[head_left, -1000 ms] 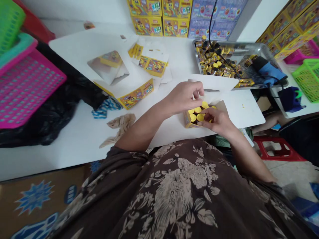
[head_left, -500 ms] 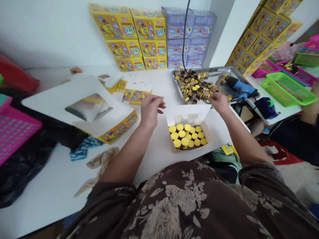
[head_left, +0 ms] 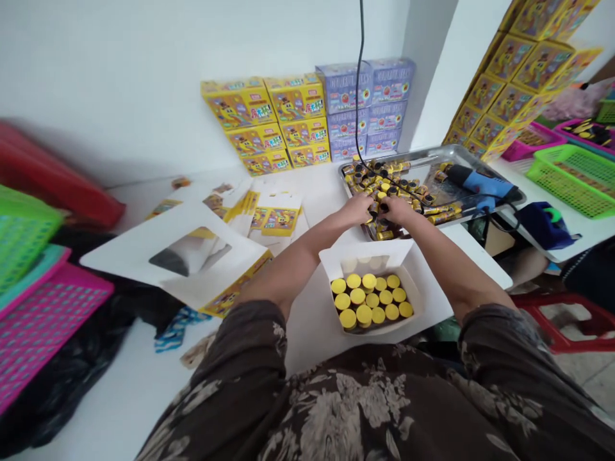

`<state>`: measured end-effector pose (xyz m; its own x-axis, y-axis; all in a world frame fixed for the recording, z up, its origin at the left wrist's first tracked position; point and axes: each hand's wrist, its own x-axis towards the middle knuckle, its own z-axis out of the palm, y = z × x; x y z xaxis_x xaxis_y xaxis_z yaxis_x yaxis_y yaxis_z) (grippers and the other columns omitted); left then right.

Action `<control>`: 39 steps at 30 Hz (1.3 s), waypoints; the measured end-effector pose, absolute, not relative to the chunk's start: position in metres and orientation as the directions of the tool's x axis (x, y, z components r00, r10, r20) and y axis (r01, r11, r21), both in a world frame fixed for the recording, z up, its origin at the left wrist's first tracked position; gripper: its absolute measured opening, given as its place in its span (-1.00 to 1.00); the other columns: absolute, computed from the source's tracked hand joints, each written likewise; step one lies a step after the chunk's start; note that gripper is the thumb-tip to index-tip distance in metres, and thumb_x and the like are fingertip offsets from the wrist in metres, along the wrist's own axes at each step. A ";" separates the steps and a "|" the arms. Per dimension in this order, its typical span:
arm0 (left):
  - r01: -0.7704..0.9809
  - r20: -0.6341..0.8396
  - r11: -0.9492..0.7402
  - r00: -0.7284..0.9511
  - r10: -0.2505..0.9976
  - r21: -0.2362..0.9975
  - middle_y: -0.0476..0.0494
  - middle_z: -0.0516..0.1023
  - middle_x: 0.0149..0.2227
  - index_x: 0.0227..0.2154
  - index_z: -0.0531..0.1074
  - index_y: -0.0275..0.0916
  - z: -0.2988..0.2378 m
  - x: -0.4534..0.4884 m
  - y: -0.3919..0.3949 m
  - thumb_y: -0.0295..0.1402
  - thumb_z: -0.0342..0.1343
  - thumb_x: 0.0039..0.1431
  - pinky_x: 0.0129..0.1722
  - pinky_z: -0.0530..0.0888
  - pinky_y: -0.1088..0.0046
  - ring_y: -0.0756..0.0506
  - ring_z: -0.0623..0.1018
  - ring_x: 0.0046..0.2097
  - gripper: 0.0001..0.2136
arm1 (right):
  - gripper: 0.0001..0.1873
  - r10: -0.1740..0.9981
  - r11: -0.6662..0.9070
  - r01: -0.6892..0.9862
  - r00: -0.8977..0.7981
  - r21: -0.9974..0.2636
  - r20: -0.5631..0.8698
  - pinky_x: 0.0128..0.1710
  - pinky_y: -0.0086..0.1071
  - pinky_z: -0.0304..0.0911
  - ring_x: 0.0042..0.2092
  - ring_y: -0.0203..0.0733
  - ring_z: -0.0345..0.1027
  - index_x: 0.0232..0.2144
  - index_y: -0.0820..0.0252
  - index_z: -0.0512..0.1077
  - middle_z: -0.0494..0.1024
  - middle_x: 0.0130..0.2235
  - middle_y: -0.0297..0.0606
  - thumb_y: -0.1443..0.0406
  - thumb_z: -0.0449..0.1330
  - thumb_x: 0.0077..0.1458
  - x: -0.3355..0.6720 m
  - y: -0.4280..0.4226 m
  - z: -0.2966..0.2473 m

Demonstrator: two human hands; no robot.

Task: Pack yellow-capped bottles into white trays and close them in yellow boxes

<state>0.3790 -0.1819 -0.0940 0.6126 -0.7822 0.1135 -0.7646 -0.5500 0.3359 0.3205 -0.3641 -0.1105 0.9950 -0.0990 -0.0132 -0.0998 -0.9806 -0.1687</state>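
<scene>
Containers at the centre of the view: your open white carton sits on the table just below your forearms, packed with upright bottles with yellow caps, caps facing up, and its back flap stands raised. Beyond it lies a steel tray, heaped with loose small bottles with yellow labels and dark or yellow caps, lying every which way. A blue hot-air gun rests in the tray's right end, and a black cable runs down across the heap.

Hands: your left hand and right hand meet at the near edge of the tray, both half-curled, with fingers down among the loose bottles. The motion blur hides whether either hand has hold of a bottle.

Surface: on the white table, to the left, lies a flat white carton blank with a window cut in it, beside a scatter of yellow printed cards.

Room: yellow boxes and lilac-blue boxes are stacked against the wall behind the tray — more yellow boxes rise at the right. A green plastic basket stands far right, a pink plastic basket far left, above a black plastic bag.
</scene>
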 end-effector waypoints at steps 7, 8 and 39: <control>-0.830 -0.006 -0.515 0.526 -0.850 0.213 -0.48 0.49 0.29 0.08 0.65 -0.33 -0.098 0.372 -0.206 -0.38 0.36 0.11 0.39 0.45 0.15 -0.41 0.54 0.31 -0.56 | -0.72 -0.210 -0.911 -0.171 0.975 -0.375 0.066 0.04 -0.22 0.45 0.00 0.07 0.61 -0.11 0.19 0.64 0.74 -0.09 -0.11 0.34 0.39 0.08 0.295 -0.366 -0.110; -0.829 -0.019 -0.519 0.527 -0.849 0.210 -0.46 0.48 0.30 0.09 0.65 -0.31 -0.098 0.370 -0.206 -0.37 0.34 0.15 0.36 0.47 0.18 -0.39 0.57 0.28 -0.58 | -0.74 -0.245 -0.890 -0.189 0.966 -0.416 0.085 0.01 -0.22 0.46 -0.04 0.05 0.61 -0.14 0.19 0.62 0.72 -0.13 -0.14 0.29 0.40 0.08 0.289 -0.367 -0.107; -0.185 0.172 -0.048 0.966 -0.195 0.982 0.07 0.39 -0.49 -0.24 0.56 -0.17 -0.074 0.326 -0.126 -0.42 0.41 0.20 -0.25 0.50 0.39 -0.10 0.63 -0.34 -0.86 | -0.67 -0.169 -0.655 0.064 0.959 -0.753 0.229 -0.35 -0.26 0.38 -0.37 -0.16 0.45 -0.13 0.06 0.65 0.67 -0.28 -0.27 0.07 0.48 0.10 0.044 -0.272 -0.038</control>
<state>0.3263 -0.1260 -0.0741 0.9656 -0.1949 0.1723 -0.1848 -0.0476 0.9816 0.0438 -0.2720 -0.0384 0.9586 -0.1692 0.2289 0.0641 -0.6551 -0.7528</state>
